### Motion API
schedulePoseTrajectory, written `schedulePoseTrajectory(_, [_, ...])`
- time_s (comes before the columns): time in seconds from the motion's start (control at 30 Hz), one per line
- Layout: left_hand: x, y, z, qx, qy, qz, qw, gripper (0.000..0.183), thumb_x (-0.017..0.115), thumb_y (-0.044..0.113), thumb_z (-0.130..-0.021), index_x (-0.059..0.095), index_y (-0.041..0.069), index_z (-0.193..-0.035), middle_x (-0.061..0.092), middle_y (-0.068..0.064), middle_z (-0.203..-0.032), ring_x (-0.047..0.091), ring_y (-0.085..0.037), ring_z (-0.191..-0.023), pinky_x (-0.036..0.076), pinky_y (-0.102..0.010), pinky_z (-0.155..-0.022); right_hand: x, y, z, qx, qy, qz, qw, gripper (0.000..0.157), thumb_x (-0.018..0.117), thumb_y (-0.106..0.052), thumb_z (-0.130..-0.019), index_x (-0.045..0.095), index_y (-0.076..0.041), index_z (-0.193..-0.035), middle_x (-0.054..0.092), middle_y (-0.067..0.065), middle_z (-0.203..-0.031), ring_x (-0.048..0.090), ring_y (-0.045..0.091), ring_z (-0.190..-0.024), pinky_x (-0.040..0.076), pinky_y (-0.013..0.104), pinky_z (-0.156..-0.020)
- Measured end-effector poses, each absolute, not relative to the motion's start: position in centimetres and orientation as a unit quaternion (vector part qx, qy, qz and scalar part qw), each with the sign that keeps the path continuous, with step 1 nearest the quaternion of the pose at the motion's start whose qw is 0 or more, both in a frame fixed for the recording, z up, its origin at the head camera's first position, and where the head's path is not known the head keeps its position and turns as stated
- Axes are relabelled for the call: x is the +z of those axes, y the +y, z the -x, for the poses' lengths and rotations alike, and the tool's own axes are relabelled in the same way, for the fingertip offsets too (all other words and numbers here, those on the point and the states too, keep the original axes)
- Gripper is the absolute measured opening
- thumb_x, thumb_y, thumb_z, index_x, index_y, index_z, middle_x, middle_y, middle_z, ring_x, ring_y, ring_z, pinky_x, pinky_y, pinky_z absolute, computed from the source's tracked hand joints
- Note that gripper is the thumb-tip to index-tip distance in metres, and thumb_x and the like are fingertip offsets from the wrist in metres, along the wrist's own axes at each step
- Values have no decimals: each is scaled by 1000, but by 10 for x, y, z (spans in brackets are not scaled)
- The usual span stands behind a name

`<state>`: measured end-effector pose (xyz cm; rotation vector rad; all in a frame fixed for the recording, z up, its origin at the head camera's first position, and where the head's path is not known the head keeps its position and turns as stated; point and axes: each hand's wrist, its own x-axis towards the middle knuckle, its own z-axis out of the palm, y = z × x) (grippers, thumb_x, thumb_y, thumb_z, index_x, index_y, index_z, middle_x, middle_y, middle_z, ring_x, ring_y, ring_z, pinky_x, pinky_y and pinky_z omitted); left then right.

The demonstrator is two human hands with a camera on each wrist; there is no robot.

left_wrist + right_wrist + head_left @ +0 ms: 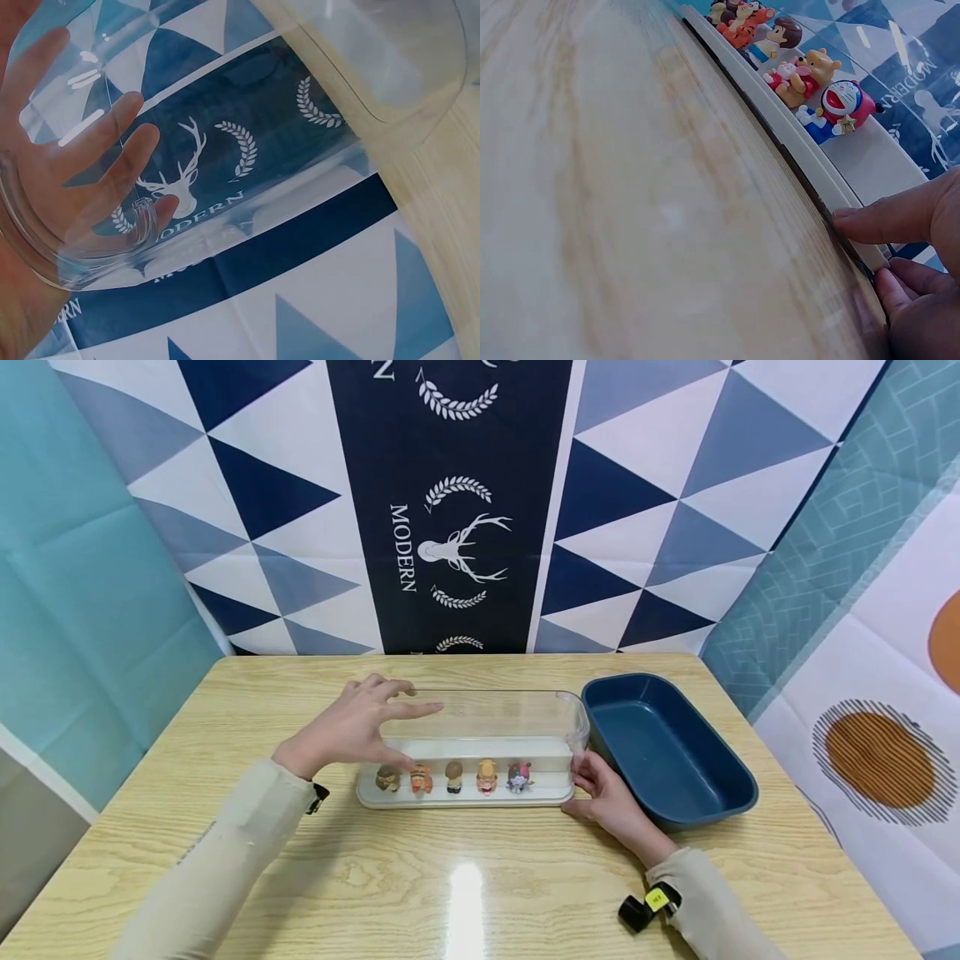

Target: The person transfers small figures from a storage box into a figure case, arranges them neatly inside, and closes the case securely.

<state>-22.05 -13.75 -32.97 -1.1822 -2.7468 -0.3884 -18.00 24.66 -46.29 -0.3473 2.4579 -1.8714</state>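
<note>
A long display box stands on the table, with a white stepped base (pixel 457 748) and a clear cover (pixel 487 710). Several small cartoon figurines (pixel 453 777) line its front step, among them a Pooh figure (pixel 802 79) and a pink-hooded Doraemon (pixel 844 105). My left hand (pixel 360 727) is spread at the cover's left end, thumb in front and fingers toward the back. In the left wrist view its extended fingers (pixel 124 165) show through the clear plastic. At the base's right end my right hand (pixel 603 793) grips the corner, thumb (pixel 889 217) on the front edge and fingertips below.
A dark blue tub (pixel 678 814) stands at the right, close against the box's right end. Patterned cloth (pixel 457 527) hangs behind the table's back edge. Wood-grain tabletop (pixel 375 885) extends in front of the box.
</note>
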Motion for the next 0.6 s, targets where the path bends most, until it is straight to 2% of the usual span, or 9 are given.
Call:
schedulePoseTrajectory(0.1, [-331, -136, 220, -124, -911, 389, 66, 84, 87, 52, -69, 55, 31, -144, 51, -16, -141, 45, -37, -123, 41, -63, -94, -464, 246, 180, -606, 787, 118, 14, 59, 71, 26, -71, 43, 13, -121, 49, 31, -127, 51, 34, -119, 48, 12, -91])
schedulePoseTrajectory(0.27, [-335, -134, 220, -120, -913, 385, 68, 84, 87, 53, -70, 55, 31, -144, 52, -17, -141, 45, -37, -122, 41, -63, -94, -464, 246, 180, -610, 783, 123, 16, 62, 70, 26, -71, 42, 14, -125, 48, 34, -130, 48, 43, -124, 48, 12, -92])
schedulePoseTrajectory(0.4, [-339, -133, 219, -116, -913, 385, 66, 83, 86, 51, -71, 55, 31, -145, 51, -17, -141, 46, -38, -122, 41, -65, -93, -464, 247, 181, -612, 781, 123, 19, 56, 70, 27, -71, 41, 13, -117, 47, 33, -131, 46, 45, -126, 49, 13, -91])
schedulePoseTrajectory(0.6, [-346, -131, 219, -111, -912, 388, 70, 81, 86, 49, -72, 55, 30, -144, 52, -17, -140, 47, -37, -121, 44, -61, -91, -464, 247, 180, -610, 783, 119, 20, 51, 71, 26, -71, 41, 11, -108, 49, 30, -128, 46, 44, -128, 50, 14, -91])
